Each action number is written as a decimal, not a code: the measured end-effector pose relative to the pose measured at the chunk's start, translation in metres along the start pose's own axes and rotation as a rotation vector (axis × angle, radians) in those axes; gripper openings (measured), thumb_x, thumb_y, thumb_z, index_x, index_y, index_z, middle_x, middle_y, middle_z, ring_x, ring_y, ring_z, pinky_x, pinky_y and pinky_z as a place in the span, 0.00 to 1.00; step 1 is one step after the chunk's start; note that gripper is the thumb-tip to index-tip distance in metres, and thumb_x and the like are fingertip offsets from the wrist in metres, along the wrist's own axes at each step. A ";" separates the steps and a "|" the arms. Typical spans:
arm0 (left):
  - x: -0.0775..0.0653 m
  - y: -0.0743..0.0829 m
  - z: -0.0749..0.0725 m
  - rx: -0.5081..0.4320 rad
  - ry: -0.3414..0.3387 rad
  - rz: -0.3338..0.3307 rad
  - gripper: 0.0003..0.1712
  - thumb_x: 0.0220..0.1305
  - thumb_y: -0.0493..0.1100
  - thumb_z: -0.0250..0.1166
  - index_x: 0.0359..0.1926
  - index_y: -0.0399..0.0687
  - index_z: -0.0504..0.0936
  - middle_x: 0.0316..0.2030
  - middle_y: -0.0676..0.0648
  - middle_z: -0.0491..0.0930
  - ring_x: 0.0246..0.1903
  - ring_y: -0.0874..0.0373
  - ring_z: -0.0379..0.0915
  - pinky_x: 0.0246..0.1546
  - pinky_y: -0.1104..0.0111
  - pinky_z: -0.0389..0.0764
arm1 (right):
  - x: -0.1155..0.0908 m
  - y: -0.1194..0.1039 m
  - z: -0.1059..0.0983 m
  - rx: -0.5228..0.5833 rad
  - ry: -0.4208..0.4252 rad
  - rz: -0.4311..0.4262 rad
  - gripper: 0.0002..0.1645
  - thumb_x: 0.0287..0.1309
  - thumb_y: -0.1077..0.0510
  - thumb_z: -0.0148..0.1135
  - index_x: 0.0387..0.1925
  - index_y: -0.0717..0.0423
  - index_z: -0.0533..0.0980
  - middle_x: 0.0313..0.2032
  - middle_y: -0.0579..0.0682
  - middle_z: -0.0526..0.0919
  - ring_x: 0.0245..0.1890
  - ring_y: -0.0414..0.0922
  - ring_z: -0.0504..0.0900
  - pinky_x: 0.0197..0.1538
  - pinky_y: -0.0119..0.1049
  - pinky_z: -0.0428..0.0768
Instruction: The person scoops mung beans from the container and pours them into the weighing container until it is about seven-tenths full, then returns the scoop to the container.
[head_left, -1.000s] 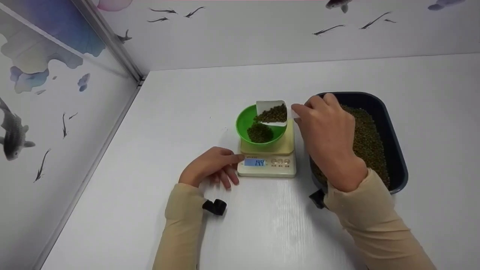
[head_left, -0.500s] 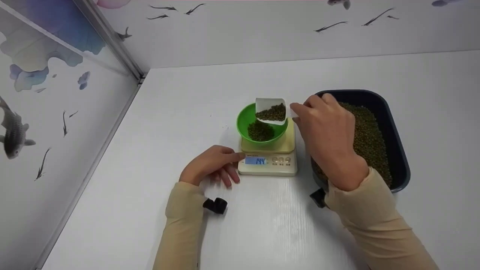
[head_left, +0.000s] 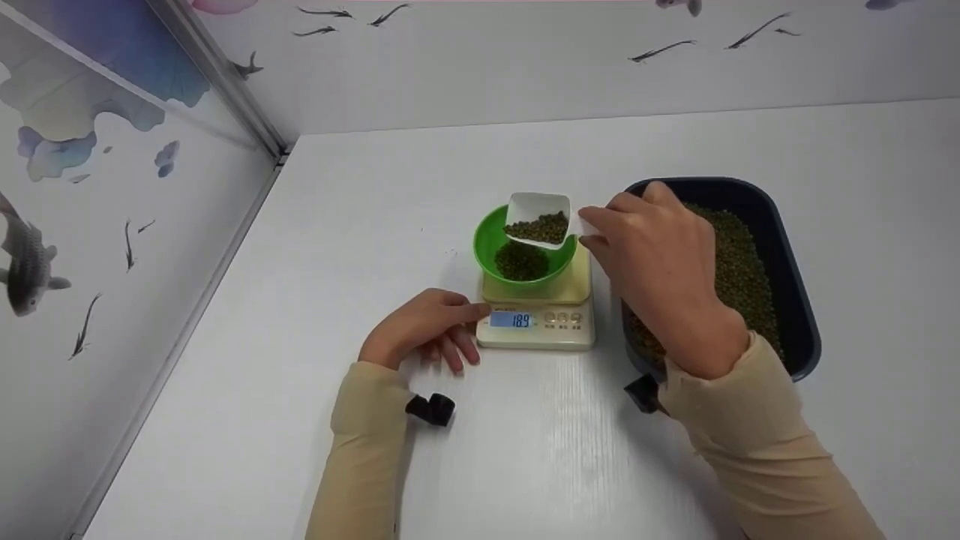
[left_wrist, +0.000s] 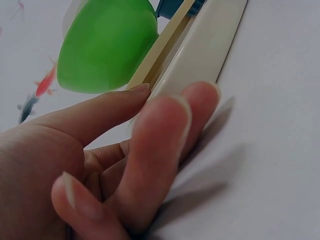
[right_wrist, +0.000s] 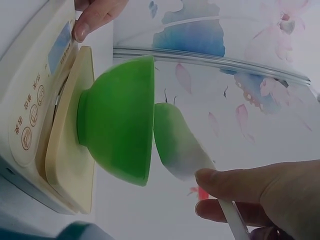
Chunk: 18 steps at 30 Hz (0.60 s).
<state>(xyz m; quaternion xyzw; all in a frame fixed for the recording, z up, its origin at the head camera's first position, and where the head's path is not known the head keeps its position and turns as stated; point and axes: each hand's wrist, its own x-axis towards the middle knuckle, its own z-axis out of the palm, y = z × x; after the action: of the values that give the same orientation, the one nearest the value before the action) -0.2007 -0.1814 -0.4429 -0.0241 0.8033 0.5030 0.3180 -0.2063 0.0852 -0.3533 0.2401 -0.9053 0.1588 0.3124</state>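
My right hand pinches the handle of a small white scoop, tipped over the green bowl. Small green-brown grains lie in the scoop, and a heap of them sits in the bowl. Under the bowl is a cream kitchen scale, its lit display reading 18.9. The right wrist view shows the scoop close to the bowl's rim, thumb and finger on its handle. My left hand touches the scale's left edge with the thumb; its other fingers are loosely bent beside the scale, holding nothing.
A dark blue tub of the same grains stands right of the scale, partly hidden by my right hand and forearm. A white wall with painted fish rises behind the white table; another panel borders the left.
The scoop has tilted a little, and its grains now lie lower in it. The display has gone from 14.4 to 18.9. My left hand stays at the scale's edge.
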 end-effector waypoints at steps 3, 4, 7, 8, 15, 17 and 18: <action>0.000 0.000 0.000 -0.004 -0.001 0.000 0.30 0.52 0.65 0.59 0.34 0.39 0.76 0.25 0.38 0.81 0.21 0.44 0.79 0.09 0.71 0.66 | 0.001 0.001 -0.002 0.006 0.004 -0.006 0.11 0.44 0.60 0.69 0.34 0.48 0.83 0.27 0.49 0.82 0.22 0.47 0.62 0.18 0.38 0.67; 0.000 0.000 0.000 -0.007 0.000 -0.001 0.30 0.52 0.65 0.59 0.34 0.39 0.76 0.25 0.38 0.81 0.21 0.44 0.79 0.09 0.71 0.66 | 0.001 0.002 -0.002 0.009 0.008 -0.012 0.12 0.43 0.60 0.69 0.35 0.48 0.83 0.27 0.49 0.82 0.22 0.47 0.62 0.19 0.38 0.66; 0.000 0.000 0.000 -0.010 0.003 -0.003 0.30 0.52 0.64 0.59 0.33 0.39 0.76 0.25 0.38 0.81 0.21 0.44 0.79 0.09 0.71 0.66 | 0.002 0.002 -0.003 0.014 0.028 -0.037 0.13 0.41 0.61 0.71 0.34 0.50 0.83 0.27 0.51 0.82 0.23 0.49 0.61 0.23 0.39 0.63; 0.000 0.000 0.000 -0.010 0.005 -0.005 0.30 0.52 0.64 0.59 0.33 0.39 0.76 0.24 0.38 0.81 0.21 0.44 0.79 0.09 0.71 0.66 | 0.002 0.003 -0.004 0.018 0.031 -0.042 0.13 0.40 0.61 0.71 0.34 0.50 0.83 0.26 0.51 0.82 0.23 0.49 0.61 0.24 0.40 0.62; -0.001 0.001 0.001 -0.016 0.007 -0.006 0.30 0.52 0.64 0.59 0.33 0.38 0.76 0.25 0.38 0.81 0.20 0.45 0.79 0.09 0.71 0.66 | 0.004 0.002 -0.004 0.024 0.032 -0.025 0.14 0.39 0.60 0.71 0.34 0.50 0.83 0.27 0.51 0.82 0.27 0.51 0.62 0.28 0.44 0.57; -0.002 0.001 0.000 -0.015 0.003 -0.003 0.30 0.52 0.64 0.59 0.33 0.38 0.76 0.25 0.38 0.81 0.20 0.45 0.79 0.09 0.71 0.67 | 0.004 0.002 -0.004 0.015 0.027 -0.021 0.14 0.40 0.60 0.71 0.34 0.50 0.83 0.27 0.51 0.82 0.28 0.52 0.62 0.28 0.44 0.57; -0.002 0.002 0.000 -0.015 0.001 -0.001 0.30 0.52 0.64 0.59 0.33 0.38 0.76 0.25 0.38 0.81 0.21 0.44 0.79 0.09 0.71 0.67 | 0.004 0.002 -0.004 0.011 0.024 -0.020 0.14 0.40 0.59 0.71 0.34 0.50 0.83 0.27 0.51 0.82 0.28 0.52 0.62 0.29 0.45 0.56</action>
<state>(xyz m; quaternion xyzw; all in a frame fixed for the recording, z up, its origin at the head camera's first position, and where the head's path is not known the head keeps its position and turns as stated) -0.1995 -0.1810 -0.4404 -0.0271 0.7998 0.5087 0.3175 -0.2075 0.0874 -0.3479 0.2489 -0.8982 0.1635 0.3235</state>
